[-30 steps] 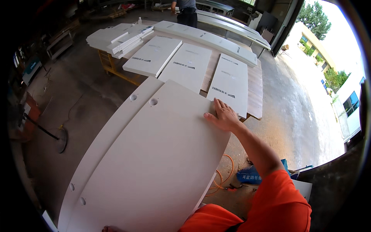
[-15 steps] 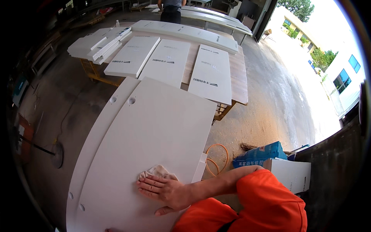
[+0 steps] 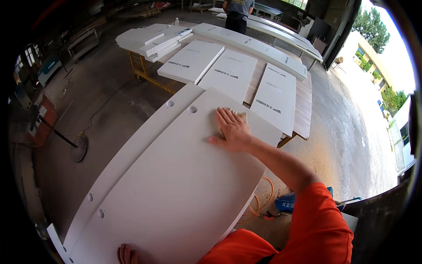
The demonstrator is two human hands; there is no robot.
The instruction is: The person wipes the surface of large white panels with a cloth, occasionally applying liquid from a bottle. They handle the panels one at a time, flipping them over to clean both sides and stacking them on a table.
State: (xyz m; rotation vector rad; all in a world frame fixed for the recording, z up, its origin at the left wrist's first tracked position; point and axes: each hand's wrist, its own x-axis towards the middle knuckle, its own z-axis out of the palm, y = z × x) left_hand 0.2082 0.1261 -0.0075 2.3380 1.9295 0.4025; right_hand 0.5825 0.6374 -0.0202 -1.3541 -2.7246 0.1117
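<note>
A large white panel (image 3: 176, 176) with round recessed holes along its left side lies in front of me, overlapping a second white panel (image 3: 136, 132) at its left. My right hand (image 3: 234, 132) presses a crumpled off-white cloth (image 3: 243, 117) onto the top panel near its far end. Its fingers are stretched over the cloth, which shows past their right side. At the lower edge, the fingers of my left hand (image 3: 126, 254) rest on the near part of the panel; the rest of that hand is out of view.
Beyond stands a table with several white boards (image 3: 274, 94) and a stack of white strips (image 3: 167, 44). A person (image 3: 238, 15) stands behind it. An orange hose (image 3: 263, 202) and a blue package (image 3: 285, 203) lie at right. A round-based stand (image 3: 80, 148) is at left.
My right hand has slid the cloth from the panel's near middle to its far end, with the arm now stretched out. More of my left hand's fingers show. The view has shifted left.
</note>
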